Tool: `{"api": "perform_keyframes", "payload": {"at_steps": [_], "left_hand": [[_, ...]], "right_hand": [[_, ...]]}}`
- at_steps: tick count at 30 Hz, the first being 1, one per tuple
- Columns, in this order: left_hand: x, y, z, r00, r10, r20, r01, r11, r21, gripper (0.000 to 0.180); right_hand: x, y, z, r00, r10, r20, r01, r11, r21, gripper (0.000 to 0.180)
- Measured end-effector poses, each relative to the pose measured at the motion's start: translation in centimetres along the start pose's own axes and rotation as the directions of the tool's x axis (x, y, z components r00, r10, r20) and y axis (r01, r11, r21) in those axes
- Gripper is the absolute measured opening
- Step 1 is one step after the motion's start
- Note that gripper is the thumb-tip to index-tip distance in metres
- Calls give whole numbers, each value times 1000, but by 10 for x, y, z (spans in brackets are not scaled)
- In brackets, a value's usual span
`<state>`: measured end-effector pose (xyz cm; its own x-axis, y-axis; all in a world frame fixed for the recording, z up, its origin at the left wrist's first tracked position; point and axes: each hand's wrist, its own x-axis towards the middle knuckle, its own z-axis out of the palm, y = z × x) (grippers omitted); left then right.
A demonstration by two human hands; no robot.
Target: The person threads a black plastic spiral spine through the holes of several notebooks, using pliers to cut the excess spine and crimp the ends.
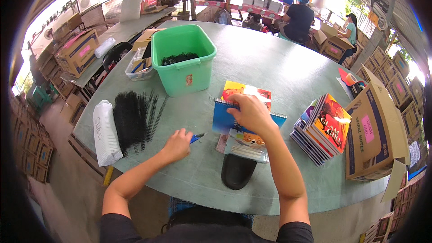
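Observation:
My right hand (249,112) pinches the top, coil-bound edge of a blue spiral notebook (221,119), holding it up at a tilt. Below it lies a small pile of notebooks with an animal cover (247,143), partly hidden by the raised one. A yellow and orange notebook (238,87) sits just behind. My left hand (177,145) is closed around blue-handled pliers (197,137), whose dark tip points toward the notebooks. Under the pile's near side, a black rounded pad (238,173) rests on the table. Loose black spiral coils (130,119) lie left of my left hand.
A green bin (182,78) with black coils stands at the far left, beside a clear tray (139,74). A white wrapped roll (106,132) lies left. Stacked notebooks (321,126) and an open cardboard box (375,130) stand right. Several people (299,20) sit or stand beyond the table.

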<state>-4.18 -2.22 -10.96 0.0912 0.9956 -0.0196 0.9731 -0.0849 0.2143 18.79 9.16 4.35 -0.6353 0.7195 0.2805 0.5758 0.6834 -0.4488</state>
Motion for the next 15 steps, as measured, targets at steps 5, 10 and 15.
{"api": "perform_keyframes", "payload": {"at_steps": [5,10,15], "left_hand": [[24,56,-87,981,-88,175,195,351,-916,32],[26,62,-89,981,-118,154,189,387,-902,32],[23,61,-100,967,-111,228,253,417,-873,34]], "right_hand": [[29,1,13,994,-31,100,4,964,267,28],[30,2,17,987,-45,152,-12,935,355,29],[28,-7,15,976,38,213,-108,939,328,29]]}}
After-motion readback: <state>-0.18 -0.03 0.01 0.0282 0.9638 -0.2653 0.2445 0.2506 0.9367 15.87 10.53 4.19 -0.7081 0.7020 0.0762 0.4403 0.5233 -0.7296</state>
